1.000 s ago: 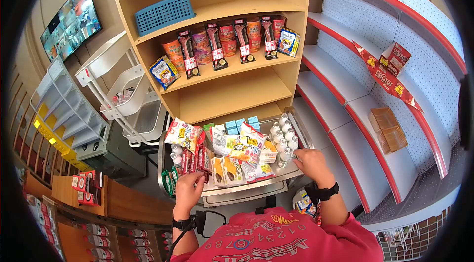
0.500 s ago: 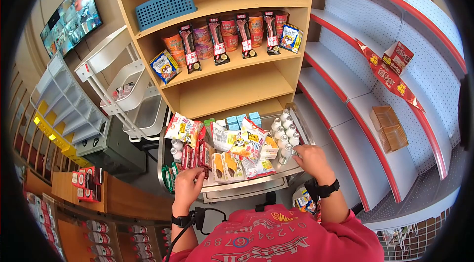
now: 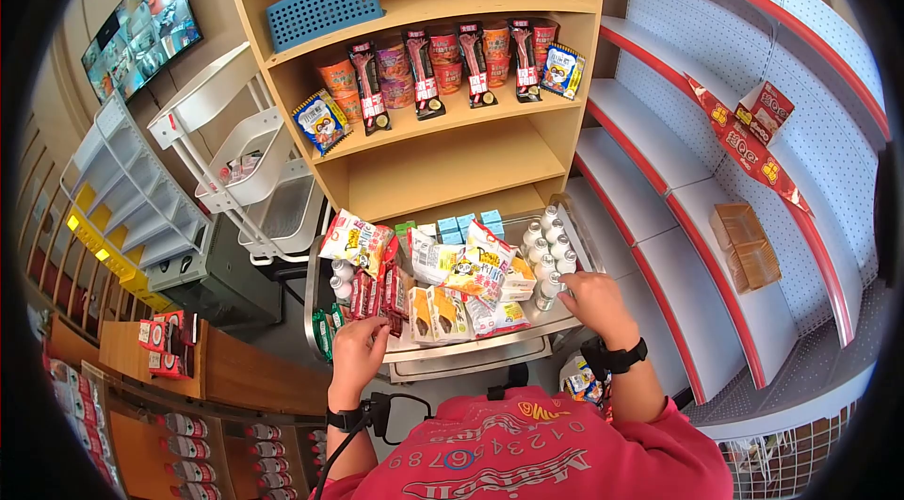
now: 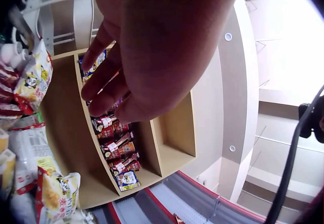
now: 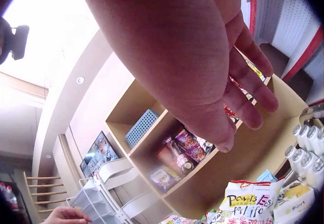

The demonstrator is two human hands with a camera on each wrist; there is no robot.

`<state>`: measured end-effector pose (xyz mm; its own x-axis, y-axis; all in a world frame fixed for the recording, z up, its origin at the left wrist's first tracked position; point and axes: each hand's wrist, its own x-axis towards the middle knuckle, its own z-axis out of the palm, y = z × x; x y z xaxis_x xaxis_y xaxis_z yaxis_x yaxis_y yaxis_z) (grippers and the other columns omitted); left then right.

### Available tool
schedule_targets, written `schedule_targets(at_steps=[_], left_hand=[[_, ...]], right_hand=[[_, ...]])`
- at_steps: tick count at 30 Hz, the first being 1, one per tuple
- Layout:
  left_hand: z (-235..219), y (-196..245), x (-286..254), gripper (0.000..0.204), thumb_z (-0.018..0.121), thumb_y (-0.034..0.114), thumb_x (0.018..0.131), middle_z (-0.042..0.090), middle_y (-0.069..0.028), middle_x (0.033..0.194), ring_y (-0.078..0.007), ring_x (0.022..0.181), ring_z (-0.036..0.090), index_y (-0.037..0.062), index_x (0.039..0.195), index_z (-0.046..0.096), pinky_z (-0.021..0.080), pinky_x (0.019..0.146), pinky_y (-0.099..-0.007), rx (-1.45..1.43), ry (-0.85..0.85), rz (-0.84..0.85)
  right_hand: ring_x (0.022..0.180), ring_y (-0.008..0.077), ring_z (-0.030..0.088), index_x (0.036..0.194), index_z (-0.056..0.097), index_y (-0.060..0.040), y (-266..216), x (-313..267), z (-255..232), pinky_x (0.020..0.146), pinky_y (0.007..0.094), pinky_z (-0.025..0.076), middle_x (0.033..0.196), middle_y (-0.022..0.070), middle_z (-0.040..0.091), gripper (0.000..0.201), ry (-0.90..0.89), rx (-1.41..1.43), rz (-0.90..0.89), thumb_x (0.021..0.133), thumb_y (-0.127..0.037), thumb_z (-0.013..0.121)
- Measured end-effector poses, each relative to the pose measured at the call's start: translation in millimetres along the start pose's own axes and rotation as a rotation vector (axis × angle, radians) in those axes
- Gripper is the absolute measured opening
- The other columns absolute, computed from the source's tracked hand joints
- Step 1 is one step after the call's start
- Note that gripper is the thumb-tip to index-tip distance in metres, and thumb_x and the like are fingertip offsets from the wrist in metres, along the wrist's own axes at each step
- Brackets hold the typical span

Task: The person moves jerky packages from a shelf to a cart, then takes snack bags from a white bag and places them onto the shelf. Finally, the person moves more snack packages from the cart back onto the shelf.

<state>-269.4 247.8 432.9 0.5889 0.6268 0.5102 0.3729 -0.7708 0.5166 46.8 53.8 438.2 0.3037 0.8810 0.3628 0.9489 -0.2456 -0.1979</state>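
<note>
Apparently nothing on the cart has been moved, so work is unadvanced, left hand and right hand held loose, empty.

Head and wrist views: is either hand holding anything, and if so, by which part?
Nothing is held: the left hand is empty near the red packets, and the right hand is empty near the bottles.

I see a wooden shelf unit ahead, red-edged shelving to its right, a white tiered cart leftward, a lit wall screen, a round ceiling light
</note>
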Motion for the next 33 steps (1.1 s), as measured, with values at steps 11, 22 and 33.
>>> schedule_targets(at_steps=[11, 22, 33], left_hand=[[2.6, -4.5, 2.2, 0.009, 0.063, 0.007, 0.073, 0.061, -0.0128, 0.068, -0.0273, 0.056, 0.056, 0.0015, 0.081, 0.063, 0.044, 0.057, -0.0360, -0.019, 0.029, 0.041], [-0.4, -8.6, 2.6, 0.009, 0.062, 0.005, 0.074, 0.060, -0.0128, 0.067, -0.0273, 0.058, 0.056, 0.0010, 0.082, 0.063, 0.044, 0.056, -0.0357, -0.039, 0.009, 0.028], [-2.0, -15.7, -2.1, 0.010, 0.062, 0.007, 0.075, 0.060, -0.0130, 0.069, -0.0278, 0.062, 0.058, 0.0016, 0.083, 0.063, 0.045, 0.059, -0.0360, -0.032, 0.005, 0.002]], right_hand=[[0.067, 0.0284, 0.060, 0.082, 0.061, -0.0068, 0.8, -4.3, 2.9, 0.062, 0.0375, 0.048, 0.070, 0.0114, 0.061, 0.017, 0.004, -0.004, 0.021, 0.070, -0.018, 0.066], [0.068, 0.0278, 0.060, 0.083, 0.062, -0.0070, -5.0, -1.5, 3.0, 0.063, 0.0378, 0.047, 0.070, 0.0108, 0.061, 0.018, 0.007, -0.006, 0.022, 0.070, -0.018, 0.066], [0.068, 0.0282, 0.060, 0.080, 0.060, -0.0066, -10.2, 2.1, 6.6, 0.062, 0.0378, 0.047, 0.069, 0.0112, 0.061, 0.016, -0.002, -0.009, 0.017, 0.070, -0.018, 0.066]])
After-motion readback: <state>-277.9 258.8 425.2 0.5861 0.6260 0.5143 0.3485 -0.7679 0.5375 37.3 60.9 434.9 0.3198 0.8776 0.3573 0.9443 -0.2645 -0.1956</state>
